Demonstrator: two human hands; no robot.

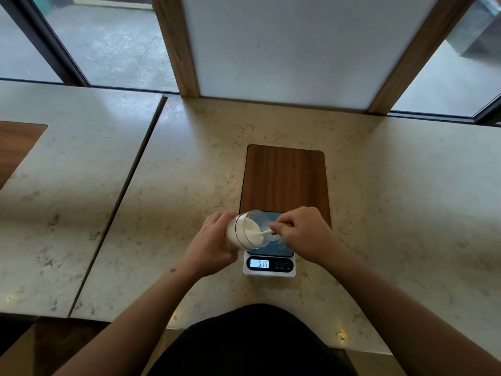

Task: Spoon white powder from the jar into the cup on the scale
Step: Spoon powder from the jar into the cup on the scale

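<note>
the clear jar (245, 231) is tipped on its side above the left part of the scale (269, 263), its open mouth turned toward 3 o'clock and white powder (251, 229) banked up inside against the lower wall. a white spoon (263, 233) reaches into the mouth from the right, its bowl lying in the powder and its handle running out toward 3 o'clock.

the left hand (214, 245) is wrapped around the closed end of the jar from 9 o'clock, fingers curled over the glass, holding it tilted. the right hand (303, 234) is pinched shut on the spoon handle, knuckles up, hovering over the right side of the scale platform at about 3 o'clock from the jar.

a small clear cup (275, 234) seems to stand on the dark blue platform just under the right fingertips, between the jar mouth and the right hand; it is blurred and mostly covered, so its contents cannot be told.

the scale is white with a lit display (259, 263) at its 6 o'clock edge; the digits look like 0 1 5, though they are soft. three small buttons sit just right of the display.

at 12 o'clock from the scale, touching or slightly under its far edge, lies a dark wooden board (284, 180), set into or on the pale marbled counter (393, 199). further at 12 o'clock a white panel (298, 44) framed in wood stands against the window.
</note>
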